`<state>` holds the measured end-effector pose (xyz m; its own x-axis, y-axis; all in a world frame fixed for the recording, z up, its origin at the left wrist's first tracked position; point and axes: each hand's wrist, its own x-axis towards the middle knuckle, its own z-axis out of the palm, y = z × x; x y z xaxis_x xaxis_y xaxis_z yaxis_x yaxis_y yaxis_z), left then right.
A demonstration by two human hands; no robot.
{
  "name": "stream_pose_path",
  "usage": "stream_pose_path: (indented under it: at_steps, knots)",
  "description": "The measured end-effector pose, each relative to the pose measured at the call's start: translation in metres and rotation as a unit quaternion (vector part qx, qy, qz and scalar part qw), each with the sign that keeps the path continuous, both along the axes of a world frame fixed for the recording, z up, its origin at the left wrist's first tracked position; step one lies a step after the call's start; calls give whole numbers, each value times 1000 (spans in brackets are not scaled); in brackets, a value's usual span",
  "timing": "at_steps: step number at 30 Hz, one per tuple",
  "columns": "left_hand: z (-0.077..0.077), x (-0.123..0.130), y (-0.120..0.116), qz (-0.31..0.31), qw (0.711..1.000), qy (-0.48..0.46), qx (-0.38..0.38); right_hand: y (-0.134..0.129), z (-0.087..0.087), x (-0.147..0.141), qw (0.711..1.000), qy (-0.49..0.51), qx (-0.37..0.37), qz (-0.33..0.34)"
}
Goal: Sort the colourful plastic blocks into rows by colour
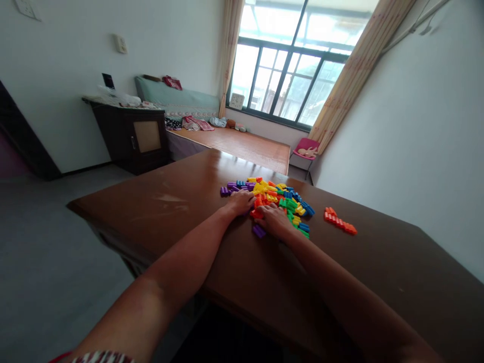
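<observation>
A pile of plastic building blocks in yellow, red-orange, green, blue and purple lies on the brown wooden table (177, 237). My left hand (241, 201) rests at the pile's left side, by the purple blocks (226, 191), fingers stretched forward. Touching the red-orange blocks (257, 214) at the near side, my right hand (275, 219) has its fingers apart. Nothing clearly held shows in either hand, though the fingertips are partly hidden. Just in front of the right hand lies a purple block (259, 231). Yellow blocks (261, 188) top the middle of the heap, with green blocks (289, 204) to the right.
Joined orange blocks (340, 222) lie apart on the right of the table. Beyond the table stand a bed (242, 143), a dark cabinet (130, 133) and a pink chair (304, 146). White walls and a curtained window (283, 75) surround the room.
</observation>
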<state>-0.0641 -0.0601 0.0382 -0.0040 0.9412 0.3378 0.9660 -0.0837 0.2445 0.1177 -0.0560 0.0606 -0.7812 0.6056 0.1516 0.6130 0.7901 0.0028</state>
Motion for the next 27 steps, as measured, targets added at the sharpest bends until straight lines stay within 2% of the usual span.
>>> stream_pose_path:
  at_steps: [4,7,10,12,15,16,18,21,27]
  knots:
    - [0,0,1,-2,1000,1,-2,5,-4,-2,991,84,-63,84]
    - [1,0,0,-11,1000,1,2,28,7,26,973,193,-101,77]
    - [1,0,1,-16,1000,-1,3,69,18,89,943,300,-139,-33]
    - [1,-1,3,-17,1000,0,2,98,14,146,909,371,-130,-142]
    - [1,-1,5,-17,1000,7,1,133,-15,232,828,467,-66,-303]
    - [2,0,6,-17,1000,8,1,141,-28,254,810,479,-45,-335]
    - [2,0,7,-19,1000,9,2,152,-51,284,793,485,-42,-366]
    - [2,0,8,-24,1000,17,4,161,-68,294,801,479,-37,-357]
    - [0,-3,11,-29,999,27,9,169,-62,267,879,356,65,-310]
